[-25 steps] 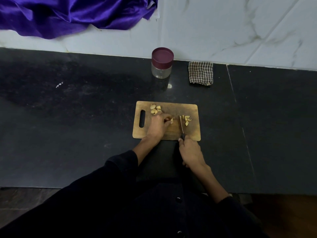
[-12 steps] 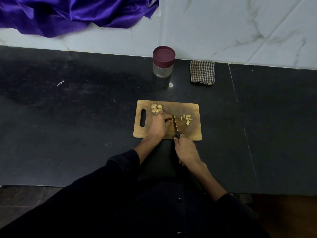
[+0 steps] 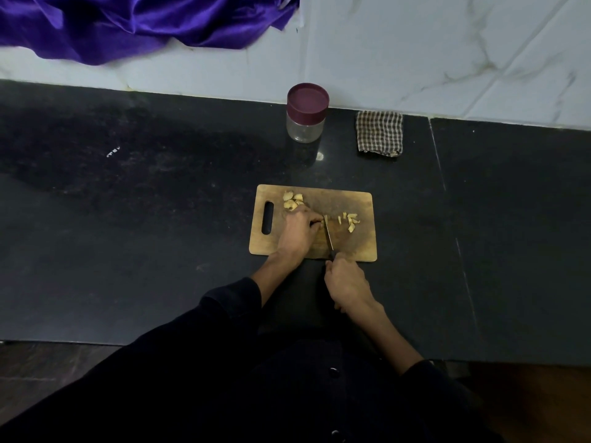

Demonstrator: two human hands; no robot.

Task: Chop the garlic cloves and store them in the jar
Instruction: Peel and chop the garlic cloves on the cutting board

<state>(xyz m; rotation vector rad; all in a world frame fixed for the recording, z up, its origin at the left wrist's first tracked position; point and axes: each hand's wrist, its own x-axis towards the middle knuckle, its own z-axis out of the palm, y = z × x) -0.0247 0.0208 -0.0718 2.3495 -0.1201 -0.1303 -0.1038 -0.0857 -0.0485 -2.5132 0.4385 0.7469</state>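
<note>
A wooden cutting board (image 3: 361, 247) lies on the black counter. Whole garlic cloves (image 3: 292, 200) sit at its far left corner, and chopped pieces (image 3: 351, 220) lie at the right. My left hand (image 3: 297, 231) rests on the board with its fingertips pinching a clove that is mostly hidden under them. My right hand (image 3: 347, 282) grips the handle of a small knife (image 3: 328, 235), whose blade stands right against my left fingertips. A clear jar (image 3: 306, 114) with a maroon lid on stands at the back by the wall.
A folded checked cloth (image 3: 380, 133) lies to the right of the jar. Purple satin fabric (image 3: 134, 24) hangs over the white marble wall at the upper left. The black counter (image 3: 128, 219) stretches wide to both sides of the board.
The knife has moved left across the board, from beside the chopped pieces to right against my left fingertips. My left hand has stayed put.
</note>
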